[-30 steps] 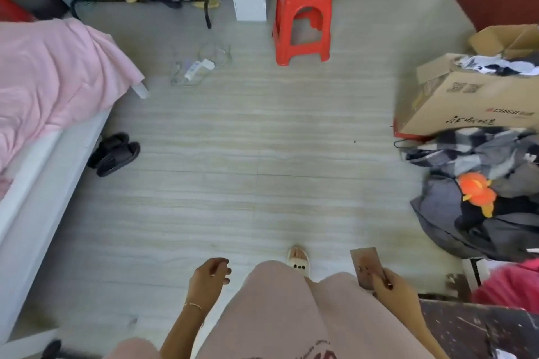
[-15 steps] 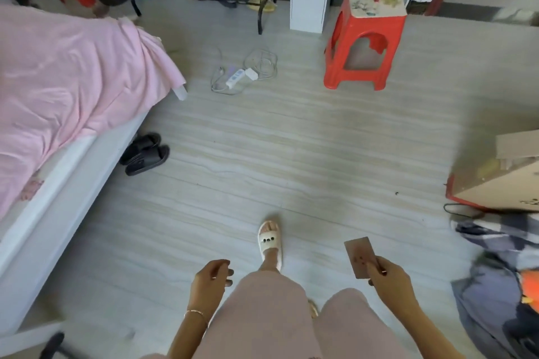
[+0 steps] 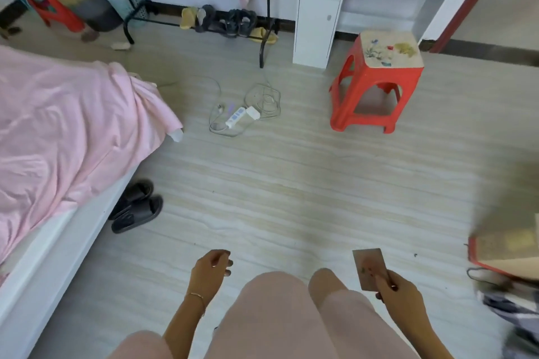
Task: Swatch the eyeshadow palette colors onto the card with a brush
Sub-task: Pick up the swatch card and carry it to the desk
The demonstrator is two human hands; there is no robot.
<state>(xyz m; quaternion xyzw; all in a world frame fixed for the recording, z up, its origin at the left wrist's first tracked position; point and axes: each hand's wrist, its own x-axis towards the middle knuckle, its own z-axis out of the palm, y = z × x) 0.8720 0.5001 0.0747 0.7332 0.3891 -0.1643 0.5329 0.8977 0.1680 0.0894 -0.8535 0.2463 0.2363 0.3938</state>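
Over the floor (image 3: 291,183), my right hand (image 3: 399,291) pinches a brown card (image 3: 369,267). My left hand (image 3: 208,271) hangs loosely curled, holding nothing. No writing is readable.

Person seen from above, pale pink garment (image 3: 271,318) covering the legs, bare forearms with no sleeves in view, thin gold bracelet (image 3: 196,296) on the left wrist, both hands ungloved
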